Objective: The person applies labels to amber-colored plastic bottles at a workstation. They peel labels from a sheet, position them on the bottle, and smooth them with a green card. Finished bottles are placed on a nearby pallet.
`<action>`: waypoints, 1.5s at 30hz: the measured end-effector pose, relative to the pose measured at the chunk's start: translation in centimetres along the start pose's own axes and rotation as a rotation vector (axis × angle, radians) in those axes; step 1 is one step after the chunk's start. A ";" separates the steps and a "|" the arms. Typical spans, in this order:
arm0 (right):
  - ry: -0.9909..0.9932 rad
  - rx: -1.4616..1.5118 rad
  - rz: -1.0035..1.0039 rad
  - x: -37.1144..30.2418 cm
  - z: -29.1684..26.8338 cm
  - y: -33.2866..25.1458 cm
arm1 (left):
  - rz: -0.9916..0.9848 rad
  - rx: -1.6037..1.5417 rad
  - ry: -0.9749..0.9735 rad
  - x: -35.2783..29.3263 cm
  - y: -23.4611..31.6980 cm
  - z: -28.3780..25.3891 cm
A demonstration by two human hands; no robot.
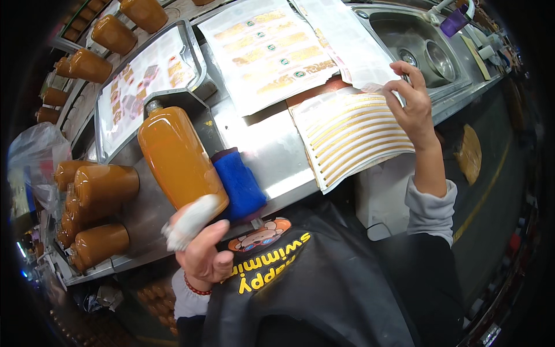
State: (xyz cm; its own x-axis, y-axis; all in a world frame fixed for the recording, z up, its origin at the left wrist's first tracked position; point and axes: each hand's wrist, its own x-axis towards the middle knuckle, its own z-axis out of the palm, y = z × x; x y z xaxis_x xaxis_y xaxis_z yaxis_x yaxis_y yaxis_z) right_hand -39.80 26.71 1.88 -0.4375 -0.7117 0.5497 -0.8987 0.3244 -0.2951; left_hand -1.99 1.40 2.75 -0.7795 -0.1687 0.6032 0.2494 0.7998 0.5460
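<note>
orange bottle (176, 153) looks plain, striped sheet (358, 136) still stocked; seemingly early.
bottle lies on counter (283, 155); left hand (202, 253) half-curled by its base, right hand (415, 107) pinching at sheet's far right corner.

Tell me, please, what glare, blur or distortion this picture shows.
Head view: fisheye distortion bends the surroundings toward a black rim; glare whitens the metal counter beside the blue cloth; highlights glint on the amber bottle by the left hand; the lower-left edge looks dim and soft.
</note>
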 end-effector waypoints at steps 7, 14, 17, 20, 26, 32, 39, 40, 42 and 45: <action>0.096 0.182 -0.441 -0.4 0.1 -9.7 | -0.809 -0.991 -0.284 8.8 2.9 8.7; 0.093 0.218 -0.406 -2.8 0.9 -9.8 | -1.173 -1.524 -0.326 9.4 1.2 12.3; 0.066 0.237 -0.417 -3.1 0.9 -9.1 | -1.260 -1.507 -0.332 10.2 1.7 12.4; 0.055 0.211 -0.414 -2.9 0.7 -8.9 | -1.204 -1.516 -0.366 9.5 0.6 13.4; 0.037 0.003 -0.224 -2.4 -0.6 -4.0 | -0.954 -1.279 -0.152 9.3 0.8 13.5; -0.118 -0.301 0.015 -2.2 0.3 4.9 | -0.942 -1.284 -0.145 8.9 1.0 12.5; -0.153 -0.151 -0.059 1.3 0.0 7.9 | -0.941 -1.234 -0.130 7.8 -0.1 12.1; -0.171 -0.124 -0.035 1.9 -0.1 8.4 | -0.939 -1.233 -0.139 7.7 -0.2 12.1; -0.193 -0.032 0.044 3.3 -0.1 9.5 | -0.940 -1.231 -0.141 7.5 -0.4 12.1; -0.256 0.059 0.191 5.8 0.0 11.5 | -0.934 -1.241 -0.138 7.2 -0.5 12.1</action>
State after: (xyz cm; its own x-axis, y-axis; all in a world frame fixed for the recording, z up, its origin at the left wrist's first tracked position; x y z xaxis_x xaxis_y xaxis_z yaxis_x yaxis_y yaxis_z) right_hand -52.71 26.30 1.66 -0.5688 -0.7776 0.2681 -0.7946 0.4354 -0.4231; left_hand -14.64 6.72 -0.22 -0.9505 -0.2087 -0.2300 -0.0892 -0.5260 0.8458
